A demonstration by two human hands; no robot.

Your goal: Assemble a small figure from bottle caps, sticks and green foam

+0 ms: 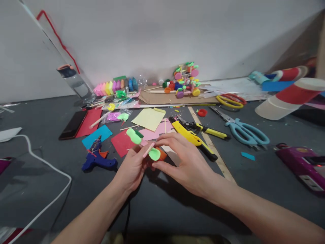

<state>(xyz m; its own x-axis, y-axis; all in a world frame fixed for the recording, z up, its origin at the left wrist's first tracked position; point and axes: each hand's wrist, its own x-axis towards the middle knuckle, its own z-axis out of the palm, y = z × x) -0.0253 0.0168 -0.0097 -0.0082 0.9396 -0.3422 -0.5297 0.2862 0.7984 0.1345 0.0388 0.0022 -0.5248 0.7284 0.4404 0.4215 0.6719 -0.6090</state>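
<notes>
A small handmade craft piece (146, 149) is held between the thumb and fingers of my left hand (133, 166). Bright green clay (134, 136) forms its far left end, and a green clay disc (154, 154) sits at its near right end, beside a pale pink stick. Around that disc curves my right hand (186, 161), thumb and fingers apart; whether a fingertip touches the piece is hard to see. Something orange (161, 154) shows behind the disc, partly hidden by the right fingers.
A blue glue gun (98, 157) lies left of my hands. Right of them are a yellow utility knife (186, 132), pliers (210, 131) and blue-handled scissors (243, 130). Coloured paper (149, 118) lies ahead. A colourful clay-and-stick model (186, 81) stands by the wall, near a water bottle (76, 83).
</notes>
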